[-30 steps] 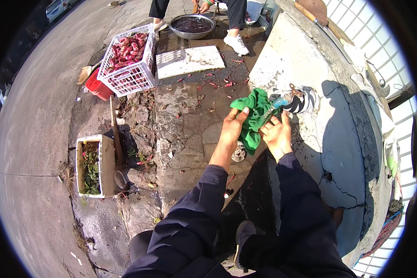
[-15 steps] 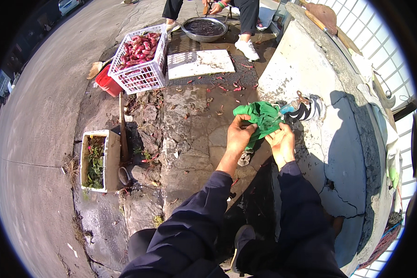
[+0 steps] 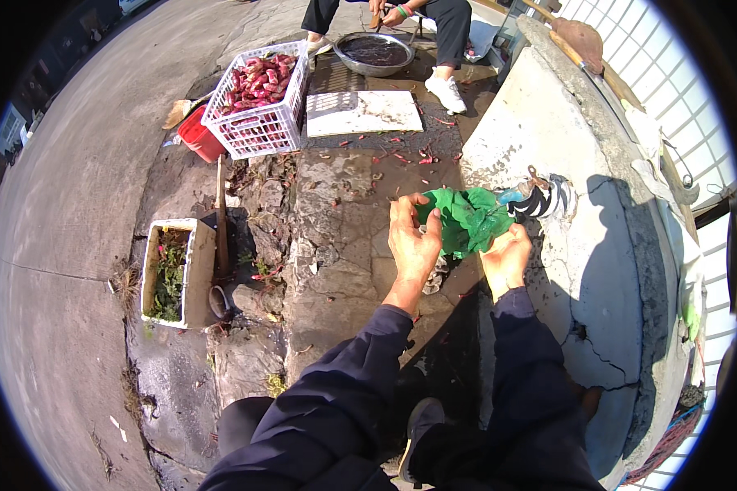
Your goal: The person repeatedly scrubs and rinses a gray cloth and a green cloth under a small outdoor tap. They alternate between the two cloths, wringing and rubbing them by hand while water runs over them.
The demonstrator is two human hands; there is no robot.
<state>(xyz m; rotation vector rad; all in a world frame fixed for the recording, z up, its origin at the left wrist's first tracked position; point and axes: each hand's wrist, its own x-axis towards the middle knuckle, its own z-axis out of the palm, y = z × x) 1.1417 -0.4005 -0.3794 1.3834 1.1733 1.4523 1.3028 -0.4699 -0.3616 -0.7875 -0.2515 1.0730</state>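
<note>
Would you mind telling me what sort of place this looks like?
Probably an outdoor wash spot beside a paved yard or street: a tap juts from a cracked concrete wall, a white crate of red produce sits on wet stone paving, and a metal basin stands nearby.

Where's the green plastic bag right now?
In the head view, the green plastic bag sits right of centre, held between the left hand and right hand, just under the tap on the concrete wall.

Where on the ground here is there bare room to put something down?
Bare paving lies between the white board and the left hand, and open concrete left of the white planter box. It is crowded around the basket of pods and the metal basin.
</note>
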